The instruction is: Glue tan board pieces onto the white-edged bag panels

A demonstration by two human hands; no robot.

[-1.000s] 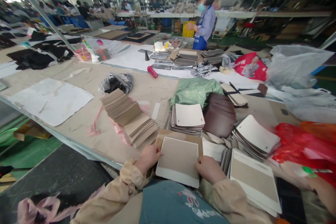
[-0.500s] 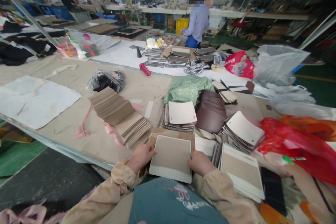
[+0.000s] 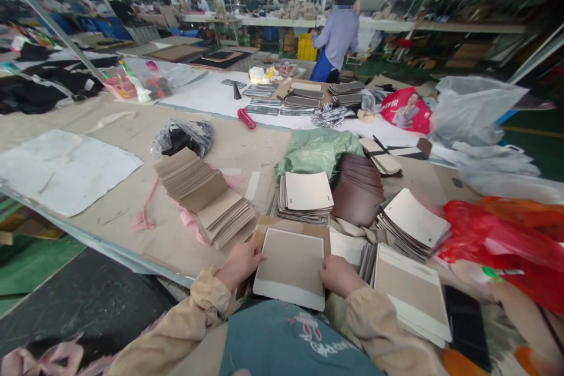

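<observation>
A squarish panel [image 3: 289, 264], tan in the middle with a pale cream border, lies flat in front of my body on a brown cardboard piece [image 3: 291, 225]. My left hand [image 3: 241, 264] pinches its left edge, with the fingers closed. On the opposite edge, my right hand [image 3: 340, 275] grips the panel between thumb and curled fingers. Left of the panel, folded-over tan boards [image 3: 227, 211] form a stack. Just behind it stands a pile of cream pieces [image 3: 307, 191] with small dark slots. Similar cream-bordered panels [image 3: 412, 291] are piled to the right of my right hand.
Dark brown pieces [image 3: 358, 191], a green plastic bag [image 3: 319, 150] and another cream stack [image 3: 414, 220] crowd the table's middle and right. A red plastic bag [image 3: 497, 247] and a black phone-like slab [image 3: 467, 326] lie far right. A co-worker [image 3: 337, 35] stands beyond the table.
The whole view has shifted slightly. Both hands stay at the panel's two edges, with little visible movement. The co-worker beyond the table has changed posture and leans a bit more.
</observation>
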